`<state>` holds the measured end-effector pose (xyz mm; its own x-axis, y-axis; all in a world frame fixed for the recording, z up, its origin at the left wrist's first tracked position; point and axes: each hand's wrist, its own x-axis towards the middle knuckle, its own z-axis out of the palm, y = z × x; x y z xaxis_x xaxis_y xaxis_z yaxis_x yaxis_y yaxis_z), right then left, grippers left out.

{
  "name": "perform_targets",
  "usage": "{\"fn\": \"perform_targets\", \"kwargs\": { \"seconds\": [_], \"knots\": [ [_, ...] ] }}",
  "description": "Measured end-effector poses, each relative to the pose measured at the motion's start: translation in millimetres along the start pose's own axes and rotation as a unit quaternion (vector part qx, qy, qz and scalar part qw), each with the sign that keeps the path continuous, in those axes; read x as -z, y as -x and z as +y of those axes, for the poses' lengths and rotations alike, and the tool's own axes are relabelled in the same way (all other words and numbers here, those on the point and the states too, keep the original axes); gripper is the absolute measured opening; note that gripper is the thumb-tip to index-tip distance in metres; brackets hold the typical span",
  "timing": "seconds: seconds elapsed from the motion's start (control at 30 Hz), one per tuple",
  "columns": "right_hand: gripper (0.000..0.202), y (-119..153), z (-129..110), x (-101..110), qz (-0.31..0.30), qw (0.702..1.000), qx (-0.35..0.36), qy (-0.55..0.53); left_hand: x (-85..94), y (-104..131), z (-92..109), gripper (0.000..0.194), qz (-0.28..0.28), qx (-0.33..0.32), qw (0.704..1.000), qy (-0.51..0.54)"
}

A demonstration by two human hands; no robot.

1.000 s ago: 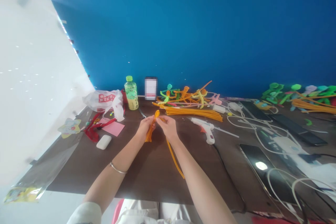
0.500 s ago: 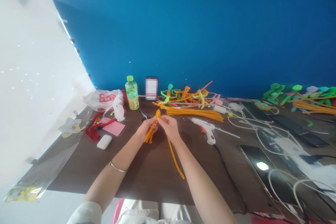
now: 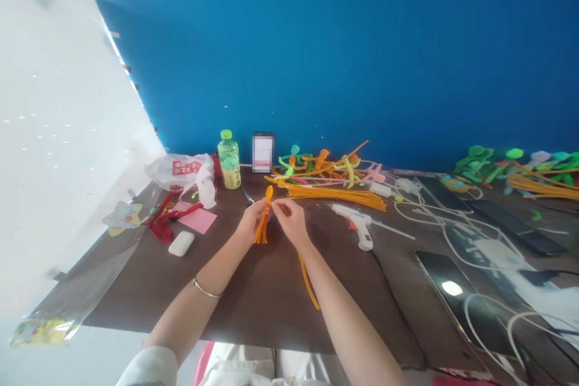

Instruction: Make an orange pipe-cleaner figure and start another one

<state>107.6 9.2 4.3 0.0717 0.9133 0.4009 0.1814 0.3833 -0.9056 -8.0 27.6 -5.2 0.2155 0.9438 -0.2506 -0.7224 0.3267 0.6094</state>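
My left hand point(image 3: 253, 221) is closed around a folded bunch of orange pipe cleaners point(image 3: 262, 230), with its looped end up and the loose ends hanging down. Close beside it, my right hand point(image 3: 292, 221) pinches a single orange pipe cleaner point(image 3: 310, 286) near the bunch. That strand's long tail passes behind my right wrist and trails toward the table's front. Fingers partly hide where the strand meets the bunch. Just behind my left hand lie scissors point(image 3: 248, 198), partly covered.
A white glue gun point(image 3: 359, 226) lies right of my hands, its cord running forward. Behind are orange pipe cleaners point(image 3: 339, 196), a bottle point(image 3: 230, 163) and a propped phone point(image 3: 263, 154). At left are a white case point(image 3: 181, 243) and pink paper point(image 3: 199, 221); at right, a tablet point(image 3: 461, 295) and cables.
The bunch in my left hand has turned more upright. My right hand has shifted slightly, and the strand's tail now shows less, partly behind my right forearm. The view has moved slightly.
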Motion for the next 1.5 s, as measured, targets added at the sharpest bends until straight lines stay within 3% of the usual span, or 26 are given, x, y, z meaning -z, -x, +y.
{"fn": "perform_targets", "kwargs": {
  "seconds": [0.17, 0.3, 0.5, 0.6, 0.7, 0.83, 1.0, 1.07, 1.13, 1.3, 1.4, 1.5],
  "knots": [
    [0.018, -2.3, 2.1, 3.8, -0.013, 1.000, 0.017, 0.005, -5.3, 3.2, 4.8, 0.009, -0.017, 0.071, 0.995, 0.073],
    [0.016, -8.3, 1.6, 10.1, -0.034, 0.999, -0.012, -0.017, -8.1, 5.6, 7.8, 0.007, -0.037, 0.097, 0.993, 0.064],
    [0.023, -13.2, 1.5, 21.7, -0.111, 0.983, -0.113, -0.094, -3.6, 3.3, 7.3, 0.006, -0.080, 0.067, 0.995, -0.007],
    [0.027, -12.8, 0.6, 28.7, -0.135, 0.976, -0.148, -0.080, 2.6, 2.6, 9.0, 0.014, -0.140, 0.023, 0.986, -0.091],
    [0.020, -13.4, -3.8, 37.4, -0.185, 0.974, -0.127, -0.025, 7.7, 5.1, 13.9, 0.019, -0.190, -0.013, 0.957, -0.219],
    [0.010, -15.0, -9.5, 45.2, -0.171, 0.980, -0.048, 0.084, 8.2, 9.6, 20.7, 0.021, -0.154, -0.056, 0.900, -0.405],
    [0.014, -14.6, -3.9, 45.4, -0.167, 0.965, -0.004, 0.201, 4.7, 11.6, 21.3, 0.013, -0.169, -0.179, 0.781, -0.574],
    [0.014, -14.5, 1.5, 43.1, -0.155, 0.960, 0.008, 0.235, 3.9, 11.2, 18.9, 0.010, -0.174, -0.252, 0.732, -0.609],
    [0.013, -14.3, 6.6, 38.9, -0.130, 0.959, 0.019, 0.253, 4.1, 10.0, 15.7, 0.009, -0.168, -0.306, 0.701, -0.622],
    [0.011, -12.7, 11.1, 21.7, -0.070, 0.973, 0.058, 0.213, 10.1, 3.4, 10.5, 0.012, -0.084, -0.374, 0.680, -0.626],
    [0.011, -11.0, 9.5, 13.9, -0.045, 0.986, 0.055, 0.152, 14.5, -0.6, 10.0, 0.012, -0.034, -0.376, 0.694, -0.613],
    [0.012, -9.4, 7.4, 10.8, -0.023, 0.996, 0.025, 0.083, 17.4, -3.4, 9.3, 0.015, -0.018, -0.378, 0.715, -0.588]
  ]
}}
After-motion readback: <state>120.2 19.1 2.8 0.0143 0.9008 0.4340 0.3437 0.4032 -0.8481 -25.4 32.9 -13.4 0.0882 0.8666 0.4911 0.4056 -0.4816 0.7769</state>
